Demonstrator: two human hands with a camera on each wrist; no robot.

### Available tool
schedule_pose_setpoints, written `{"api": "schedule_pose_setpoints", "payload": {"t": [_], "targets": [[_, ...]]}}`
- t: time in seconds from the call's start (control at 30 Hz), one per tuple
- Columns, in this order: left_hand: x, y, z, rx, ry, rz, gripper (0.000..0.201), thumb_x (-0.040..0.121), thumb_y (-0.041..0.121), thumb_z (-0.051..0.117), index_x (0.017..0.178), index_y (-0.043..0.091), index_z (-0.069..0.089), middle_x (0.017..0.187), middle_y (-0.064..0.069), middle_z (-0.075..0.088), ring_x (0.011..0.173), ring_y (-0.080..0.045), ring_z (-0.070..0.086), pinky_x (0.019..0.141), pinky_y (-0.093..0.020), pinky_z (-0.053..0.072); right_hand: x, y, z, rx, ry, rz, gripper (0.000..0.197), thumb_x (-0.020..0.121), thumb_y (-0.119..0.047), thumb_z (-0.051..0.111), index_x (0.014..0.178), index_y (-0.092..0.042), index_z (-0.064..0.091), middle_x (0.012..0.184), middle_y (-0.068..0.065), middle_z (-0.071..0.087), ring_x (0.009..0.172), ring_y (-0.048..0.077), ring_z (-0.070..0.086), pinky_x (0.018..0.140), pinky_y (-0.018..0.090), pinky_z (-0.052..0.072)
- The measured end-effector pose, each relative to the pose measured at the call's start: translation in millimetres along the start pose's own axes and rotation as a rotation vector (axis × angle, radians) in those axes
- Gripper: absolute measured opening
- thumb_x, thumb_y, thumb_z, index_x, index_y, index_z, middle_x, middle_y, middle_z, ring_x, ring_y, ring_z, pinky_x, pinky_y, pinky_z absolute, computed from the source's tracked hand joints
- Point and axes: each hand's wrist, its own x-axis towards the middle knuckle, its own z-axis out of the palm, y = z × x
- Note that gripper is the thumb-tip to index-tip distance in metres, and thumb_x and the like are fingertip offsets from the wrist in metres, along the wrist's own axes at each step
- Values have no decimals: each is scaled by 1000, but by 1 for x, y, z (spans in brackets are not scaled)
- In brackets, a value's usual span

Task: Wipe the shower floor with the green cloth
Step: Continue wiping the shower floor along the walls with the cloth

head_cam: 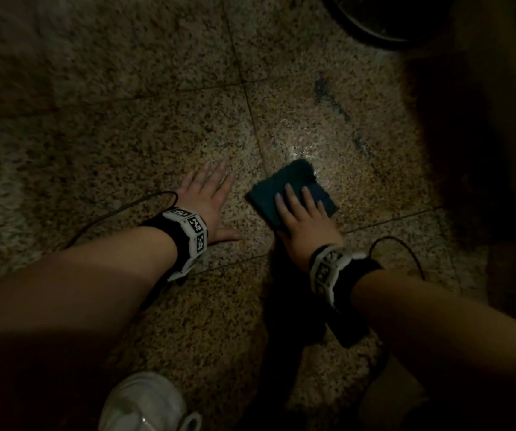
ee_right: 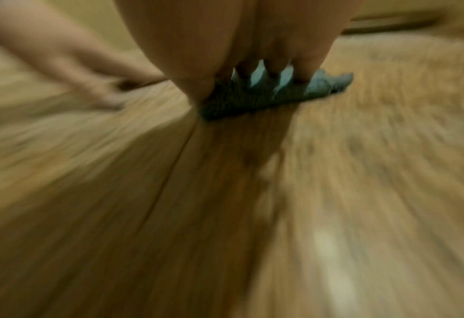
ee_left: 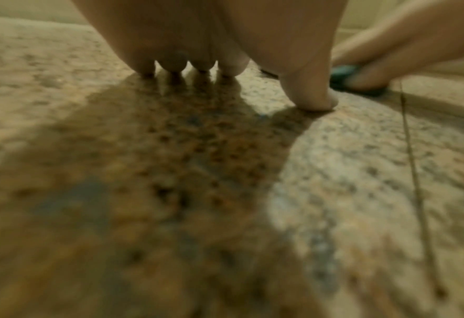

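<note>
Green cloth (head_cam: 291,189) pressed flat on shower floor (head_cam: 126,126) under straight-fingered right hand (head_cam: 305,217); left hand (head_cam: 205,203) splayed, nothing held. Wiping underway; approx. most tiles judged undone.

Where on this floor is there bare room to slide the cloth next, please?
Bare tile lies ahead of the green cloth toward the dark streak, and left beyond the left hand. It is crowded between both hands, and near the right hand by the shoe.
</note>
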Motion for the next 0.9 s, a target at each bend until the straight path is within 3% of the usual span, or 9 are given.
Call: {"api": "schedule_pose_setpoints", "payload": {"t": [0.27, 0.63, 0.9], "targets": [[-4, 1, -3, 1, -14, -2, 111, 78, 79, 37, 147, 16, -21, 153, -4, -29, 143, -27, -19, 116, -40, -7, -16, -7, 17, -16, -41, -37, 64, 102, -40, 24, 149, -27, -18, 153, -5, -29, 142, 25, -25, 114, 40, -13], [-12, -5, -3, 21, -68, -18, 107, 82, 74, 40, 148, 13, -18, 154, -5, -27, 143, -25, -19, 116, -40, -4, 32, -34, -30, 77, -13, -17, 71, 100, -31, 37, 150, -27, -15, 154, -5, -28, 143, 25, -23, 116, 43, -8], [-14, -8, -2, 3, -71, -11, 105, 82, 72, 42, 149, 16, -17, 154, -4, -27, 144, -24, -18, 116, -39, -3, 7, -24, -8, -77, -30, -136, 65, 102, -40, 27, 149, -27, -15, 154, -5, -29, 143, 25, -22, 116, 42, -7]]}}
